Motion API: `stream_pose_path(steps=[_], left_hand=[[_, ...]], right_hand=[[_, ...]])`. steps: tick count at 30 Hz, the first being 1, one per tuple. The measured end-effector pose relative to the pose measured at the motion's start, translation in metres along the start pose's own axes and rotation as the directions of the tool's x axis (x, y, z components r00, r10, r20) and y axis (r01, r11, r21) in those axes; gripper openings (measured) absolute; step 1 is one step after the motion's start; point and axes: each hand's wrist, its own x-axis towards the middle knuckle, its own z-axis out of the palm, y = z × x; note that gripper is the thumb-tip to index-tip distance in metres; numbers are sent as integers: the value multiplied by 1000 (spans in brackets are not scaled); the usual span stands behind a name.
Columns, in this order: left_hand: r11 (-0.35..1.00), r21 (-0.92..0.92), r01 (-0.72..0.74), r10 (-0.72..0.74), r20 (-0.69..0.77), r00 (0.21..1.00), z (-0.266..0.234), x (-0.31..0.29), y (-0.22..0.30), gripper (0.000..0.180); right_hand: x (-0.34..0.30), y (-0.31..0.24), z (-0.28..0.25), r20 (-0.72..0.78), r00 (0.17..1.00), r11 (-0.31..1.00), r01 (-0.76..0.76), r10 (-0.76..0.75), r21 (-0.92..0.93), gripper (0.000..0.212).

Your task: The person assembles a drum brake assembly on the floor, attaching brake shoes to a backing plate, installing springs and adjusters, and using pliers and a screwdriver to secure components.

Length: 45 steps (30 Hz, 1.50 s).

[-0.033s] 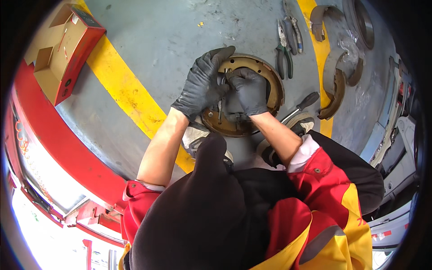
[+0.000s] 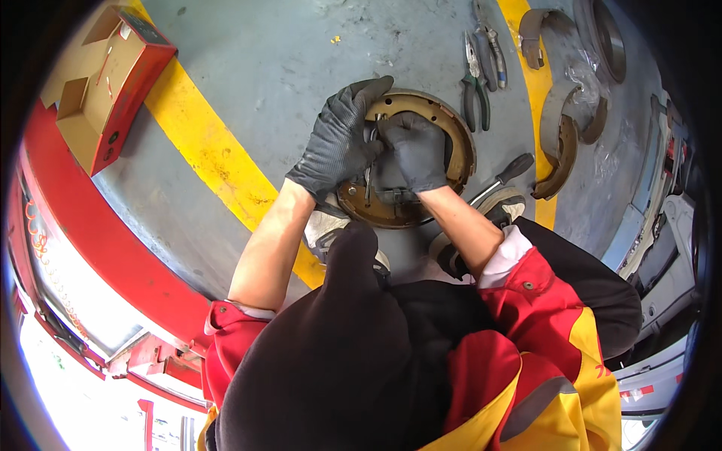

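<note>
While I bend over the grey floor point(image 2: 256, 68), a yellow stripe point(image 2: 210, 154) slants across it to my left, beside a long red beam point(image 2: 105, 207). Above the beam, an open cardboard box point(image 2: 119, 94) lies with its flaps spread. The round drum-brake assembly point(image 2: 464, 146) sits flat on the floor directly beneath both gloved hands, ahead of my shoes. My left hand point(image 2: 337, 141) covers its upper left edge, and my right hand point(image 2: 416, 152) reaches over its middle, so the brown shoe lining shows mostly along the right and lower sides.

Both forearms slant inward, bare between cuff and glove. My left hand is half open, fingers arched up and to the right, thumb set well apart and pointing at the centre; whether it grips the rim I cannot tell. My right hand is bunched, knuckles up, fingertips turned left toward the other palm; what they may pinch is hidden.

Off to the right, near the second yellow stripe, lie a metal drum point(image 2: 596, 37) and a loose curved brake shoe point(image 2: 560, 161). Nearer me are green-and-black needle-nose pliers point(image 2: 473, 83) and a black-handled screwdriver point(image 2: 517, 170). Smallest, a slim metal rod point(image 2: 368, 174) shows between my hands.
</note>
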Motion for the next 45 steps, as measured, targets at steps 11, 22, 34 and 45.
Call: stream_pose_path(steps=[11, 22, 34, 45], left_hand=[[999, 46, -23, 27, -84, 996, 11, 0, -4, 83], [988, 132, -79, 87, -53, 995, 11, 11, -7, 87], [978, 183, 105, -85, -114, 990, 15, -68, 23, 123], [788, 551, -274, 179, 220, 959, 32, -100, 25, 48]], right_hand=[[14, -8, 8, -60, 994, 978, 80, -93, -191, 9], [59, -35, -45, 254, 963, 874, 201, -93, -443, 28], [111, -44, -93, 732, 627, 341, 771, -266, -538, 59], [123, -28, -87, 705, 629, 319, 776, -327, -545, 52]])
